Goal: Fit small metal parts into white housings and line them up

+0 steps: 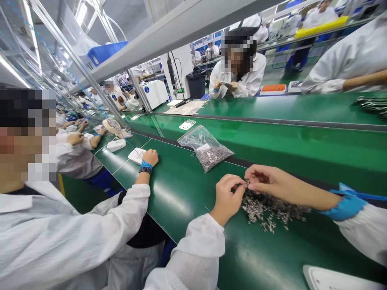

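Note:
My left hand (228,197), in a white sleeve, is closed, with thumb and forefinger pinched together. My right hand (269,181), a blue band round its wrist, meets it fingertip to fingertip. Between the two pinches is a tiny metal part (246,184), too small to make out in detail. Just beneath my right hand, a loose pile of small silvery metal parts (269,211) lies on the green work surface (187,225). Beyond my hands rests a clear zip bag (208,151) holding many similar parts and a white label.
At my left sits a co-worker, whose hand (150,158) rests by a white device (136,156). A white case (338,280) lies at the near right edge. Across the bench, another person handles something flat. A sloping grey beam (169,38) spans overhead.

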Available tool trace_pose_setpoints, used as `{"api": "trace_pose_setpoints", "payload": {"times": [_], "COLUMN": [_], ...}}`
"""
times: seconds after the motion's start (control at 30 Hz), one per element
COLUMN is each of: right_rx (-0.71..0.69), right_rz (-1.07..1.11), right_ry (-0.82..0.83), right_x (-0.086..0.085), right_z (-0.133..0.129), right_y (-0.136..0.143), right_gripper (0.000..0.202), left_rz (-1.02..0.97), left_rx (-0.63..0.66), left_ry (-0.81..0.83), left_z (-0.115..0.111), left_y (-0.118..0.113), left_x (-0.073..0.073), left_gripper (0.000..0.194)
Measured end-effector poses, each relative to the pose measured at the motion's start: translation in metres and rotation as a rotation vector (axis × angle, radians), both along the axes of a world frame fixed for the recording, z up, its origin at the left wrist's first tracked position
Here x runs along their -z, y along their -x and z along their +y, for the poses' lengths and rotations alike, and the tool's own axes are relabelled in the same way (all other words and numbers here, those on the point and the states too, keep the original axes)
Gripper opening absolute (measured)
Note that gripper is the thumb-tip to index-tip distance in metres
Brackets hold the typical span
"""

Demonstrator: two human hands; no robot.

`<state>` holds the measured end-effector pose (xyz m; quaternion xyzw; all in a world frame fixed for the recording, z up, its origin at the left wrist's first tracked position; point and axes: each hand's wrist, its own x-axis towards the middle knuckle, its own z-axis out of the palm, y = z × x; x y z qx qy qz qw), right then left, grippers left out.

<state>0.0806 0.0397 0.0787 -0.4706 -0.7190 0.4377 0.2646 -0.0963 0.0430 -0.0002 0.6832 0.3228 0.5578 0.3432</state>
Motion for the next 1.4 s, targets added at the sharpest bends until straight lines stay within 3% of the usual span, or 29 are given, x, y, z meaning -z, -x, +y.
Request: {"api": "trace_pose_setpoints", "payload": {"times": [0.1,0.23,0.4,0.6,0.83,1.03,1.13,1.27,1.4], "right_rx": [-0.025,0.049,0.145,0.024,-0.044,-0.053,-0.030,0.023,0.040], "right_rz": [-0.033,-0.131,-0.256,-0.370,-0.248,-0.191,-0.243,-0.318,-0.334], "right_ry": [0.005,-0.192,-0.277,-0.264,-0.214,-0.094,-0.149,-0.283,-0.246], "right_x": [0.005,0.018,0.018,0.010,0.011,0.006,0.002,0.002,0.007], "right_z": [0.000,-0.004,-0.004,0.008,0.016,0.022,0.020,0.012,0.005], "right_y": [-0.003,-0.004,-0.003,-0.012,-0.017,-0.009,-0.004,-0.002,-0.001], "right_gripper": [0.040,0.038,0.052,0.067,0.050,0.046,0.050,0.056,0.052], "left_rz": [-0.025,-0.030,-0.104,-0.256,-0.365,-0.436,-0.413,-0.332,-0.308], "left_rx": [0.011,-0.001,0.100,0.247,0.211,0.240,0.219,0.147,0.150], "left_ry": [0.049,0.128,0.256,0.469,0.646,0.623,0.582,0.396,0.389], "left_z": [-0.002,-0.001,0.000,-0.001,0.002,0.006,0.009,0.012,0.014], "left_y": [-0.002,-0.005,-0.007,-0.008,-0.009,-0.003,-0.003,-0.005,-0.006], "left_x": [0.001,0.002,-0.001,-0.001,-0.004,-0.008,-0.005,-0.001,0.000], "left_gripper": [0.008,0.009,0.011,0.024,0.044,0.047,0.042,0.029,0.021]}}
